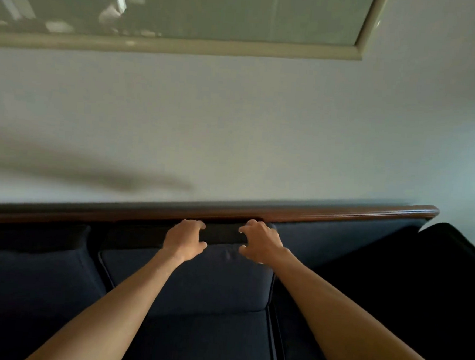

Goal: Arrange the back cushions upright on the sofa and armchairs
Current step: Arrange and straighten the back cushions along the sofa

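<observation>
Against the pale wall (pixel 262 125), the navy back cushion (pixel 195 278) is held upright, long axis sideways, top edge gripped by left hand (pixel 185 240) and right hand (pixel 260 244).

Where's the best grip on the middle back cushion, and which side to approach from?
Probably the top edge of the middle back cushion, approached from the front and above. It stands against the sofa's wooden back rail, so its rear is blocked, and neighbouring cushions close off both sides. Only the top band is exposed. The left hand and right hand are already there, fingers curled over it, thumbs on the front face.
</observation>
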The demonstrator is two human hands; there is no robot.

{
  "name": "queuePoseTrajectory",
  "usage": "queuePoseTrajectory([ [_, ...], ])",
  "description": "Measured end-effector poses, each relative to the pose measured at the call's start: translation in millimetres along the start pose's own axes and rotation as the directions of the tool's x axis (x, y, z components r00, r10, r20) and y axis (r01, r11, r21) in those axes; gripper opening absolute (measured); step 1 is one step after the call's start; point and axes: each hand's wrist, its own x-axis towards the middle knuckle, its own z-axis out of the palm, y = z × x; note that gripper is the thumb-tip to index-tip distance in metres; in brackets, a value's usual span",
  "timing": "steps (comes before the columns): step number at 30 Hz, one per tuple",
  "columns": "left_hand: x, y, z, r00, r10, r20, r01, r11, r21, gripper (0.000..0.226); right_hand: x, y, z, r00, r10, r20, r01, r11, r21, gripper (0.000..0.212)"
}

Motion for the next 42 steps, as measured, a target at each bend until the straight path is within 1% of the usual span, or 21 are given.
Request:
queuePoseTrajectory([
  [3,-8.4,60.7,-29.5,0.997,0.074,-0.016,-0.075,0.993,-0.090,0.038,-34.7,21.5,-40.8,0.996,0.060,-0.069,-0.050,0.988,0.144,0.046],
  [5,-12.9,105.3,-43.8,0.990,0.137,-0.043,-0.141,0.981,-0.133,0.026,-59.6,44.3,-66.7,0.989,0.102,-0.103,-0.081,0.978,0.192,0.040],
  [8,-18.5,183.5,-54.2,0.969,0.237,-0.075,-0.244,0.962,-0.122,0.013,-104.3,96.8,-105.9,0.968,0.166,-0.187,-0.124,0.968,0.219,0.035],
  [12,-23.1,295.1,-41.6,0.940,0.331,-0.084,-0.338,0.937,-0.087,0.010,-166.9,191.2,-137.6,0.923,0.249,-0.292,-0.173,0.949,0.262,0.029],
  [15,-20.1,375.2,-11.7,0.918,0.389,-0.079,-0.393,0.919,-0.043,0.008,-209.6,273.7,-139.8,0.897,0.303,-0.322,-0.203,0.929,0.310,0.033],
  [18,-11.1,467.2,33.8,0.891,0.445,-0.088,-0.450,0.893,-0.034,0.016,-252.2,374.5,-133.5,0.877,0.351,-0.328,-0.240,0.912,0.332,0.034],
  [21,-3.1,562.1,90.3,0.849,0.516,-0.111,-0.521,0.854,-0.014,0.016,-296.3,479.4,-106.9,0.826,0.438,-0.355,-0.306,0.878,0.369,0.033],
  [23,-3.5,614.6,133.5,0.822,0.565,-0.067,-0.566,0.824,0.003,0.014,-326.3,538.5,-72.9,0.802,0.507,-0.316,-0.389,0.845,0.368,0.037],
  [25,-6.1,658.6,176.4,0.796,0.605,0.005,-0.605,0.796,0.031,0.016,-353.5,588.7,-36.2,0.782,0.582,-0.222,-0.489,0.794,0.362,0.048],
  [27,-4.1,689.3,206.0,0.768,0.637,0.068,-0.641,0.766,0.055,0.025,-370.4,621.6,-11.6,0.760,0.632,-0.150,-0.544,0.746,0.384,0.060],
  [29,3.5,718.7,227.8,0.740,0.663,0.115,-0.672,0.735,0.092,0.036,-377.5,647.8,1.7,0.742,0.659,-0.120,-0.557,0.707,0.436,0.072],
  [32,10.3,742.3,256.5,0.712,0.671,0.206,-0.701,0.694,0.164,0.059,-378.0,665.7,21.6,0.741,0.670,-0.055,-0.539,0.641,0.546,0.093],
  [35,14.6,750.2,284.1,0.677,0.655,0.337,-0.736,0.623,0.267,0.084,-373.9,676.7,49.7,0.742,0.670,0.035,-0.516,0.537,0.667,0.123],
  [37,18.1,752.6,294.6,0.662,0.620,0.421,-0.745,0.603,0.284,0.092,-371.3,681.1,63.7,0.747,0.660,0.083,-0.485,0.455,0.747,0.137],
  [38,20.0,753.4,297.6,0.655,0.601,0.459,-0.749,0.600,0.283,0.092,-371.5,680.7,67.3,0.752,0.650,0.106,-0.466,0.411,0.783,0.139],
  [39,21.8,753.2,300.3,0.646,0.589,0.486,-0.755,0.587,0.292,0.093,-372.0,678.5,69.1,0.749,0.654,0.107,-0.446,0.379,0.811,0.133],
  [41,21.6,750.9,303.2,0.634,0.588,0.502,-0.770,0.540,0.341,0.096,-372.7,675.8,74.6,0.715,0.696,0.064,-0.400,0.332,0.854,0.105],
  [42,19.2,749.1,303.5,0.633,0.599,0.491,-0.773,0.522,0.360,0.099,-373.9,673.0,75.9,0.701,0.712,0.044,-0.376,0.316,0.871,0.096],
])
